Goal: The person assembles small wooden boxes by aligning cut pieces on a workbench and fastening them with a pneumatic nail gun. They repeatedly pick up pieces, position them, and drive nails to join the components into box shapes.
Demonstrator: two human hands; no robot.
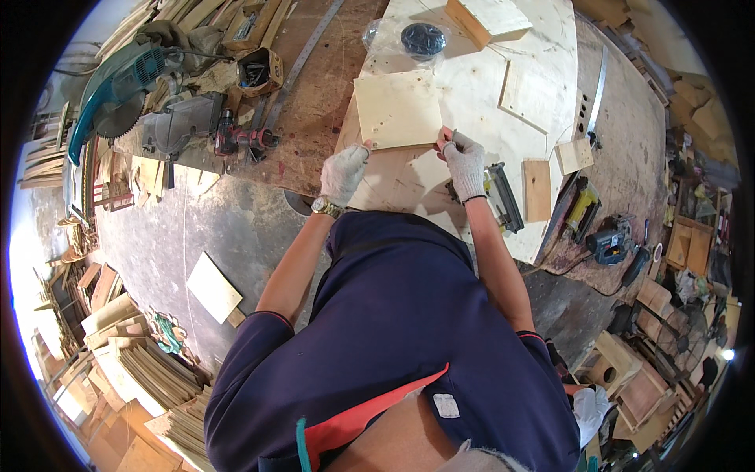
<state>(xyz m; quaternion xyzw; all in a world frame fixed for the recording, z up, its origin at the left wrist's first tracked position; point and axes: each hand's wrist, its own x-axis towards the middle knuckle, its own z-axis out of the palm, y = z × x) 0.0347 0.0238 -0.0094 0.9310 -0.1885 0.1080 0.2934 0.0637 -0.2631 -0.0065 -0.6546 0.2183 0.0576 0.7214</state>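
Note:
A square, pale wooden board (399, 108) is held in front of me above a large plywood sheet (480, 94). My left hand (344, 175), in a whitish work glove with bare fingertips, pinches its near left corner. At the near right corner, my gloved right hand (462, 161) grips the same board between thumb and fingers. Beside the right hand lies a nail gun (503, 198), partly hidden behind that hand. Beyond the board sits a dark round object (422, 41) in clear plastic wrap.
Wooden pieces, including a small block (537, 190) and a box-like part (489, 23), rest on the plywood. To the left are a cordless drill (240, 140), a metal ruler (303, 59) and a miter saw (126, 86). A second nailer (582, 208) and a blue power tool (610, 242) lie right.

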